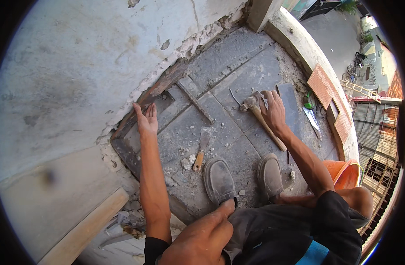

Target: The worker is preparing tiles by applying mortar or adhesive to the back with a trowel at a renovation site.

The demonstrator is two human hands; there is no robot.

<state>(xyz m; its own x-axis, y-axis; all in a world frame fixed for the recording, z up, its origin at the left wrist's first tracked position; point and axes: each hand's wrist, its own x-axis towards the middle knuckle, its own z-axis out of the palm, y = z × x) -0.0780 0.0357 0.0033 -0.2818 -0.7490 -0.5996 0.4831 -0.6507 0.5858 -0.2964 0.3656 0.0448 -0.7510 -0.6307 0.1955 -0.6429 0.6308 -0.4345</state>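
Note:
My left hand [148, 120] is open, fingers stretched out, palm up, against the dark strip [158, 86] along the broken foot of the wall. My right hand [273, 111] is curled beside the head of a hammer [266, 125], whose wooden handle slants toward my right shoe. A small greyish piece seems to sit between thumb and fingers, too hidden to name. Between my hands a flat metal bar [196, 103] lies on the grey tiles [229, 117]. Nearer my feet lies a scraper [201, 149] with a wooden handle. A thin bent rod [234, 96] rests left of the hammer head.
Plaster rubble [188, 162] and dust lie over the floor. A chipped white wall [92, 66] rises at left; a wooden plank [85, 229] leans near it. At right are an orange bucket [344, 173], reddish tiles [325, 88], a green object [308, 100] and a low curved parapet [299, 37].

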